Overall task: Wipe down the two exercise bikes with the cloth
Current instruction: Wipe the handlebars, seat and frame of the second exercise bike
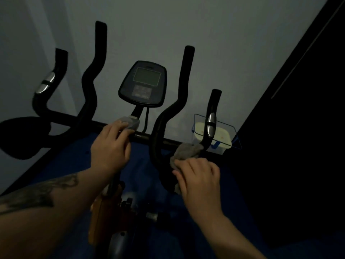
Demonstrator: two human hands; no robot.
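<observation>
Dim room, pale grey wall (214,34) behind, dark blue floor (65,165) below, tall black panel (298,128) along the right side. Black exercise bike handlebar (158,139) fills the middle: curved black foam-covered bars rising left and right, horizontal crossbar running between them. Orange-brown bike frame (100,212) blurred low in centre. Black seat-shaped silhouette (24,137) at far left, just beside the leftmost bar. Dark oval console with grey screen (143,83) sits on a stem above the crossbar centre, unlit. Clear plastic container with blue handle and cream lid (220,137) on the floor by the wall, behind the rightmost bar. Left forearm tattooed; left hand (110,148) wraps the crossbar just below the console stem, fingers curled over the pale grey clamp block (130,123). Right hand (197,176) holds the crumpled grey cloth (184,152), fingers bent over it, pressing it against the handlebar at the bend between the inner right bar and the outer right bar. Cloth bunched, partly wrapped on the bar. Silver pulse sensor plates (211,124) on the outer grips, right one just above the cloth.
</observation>
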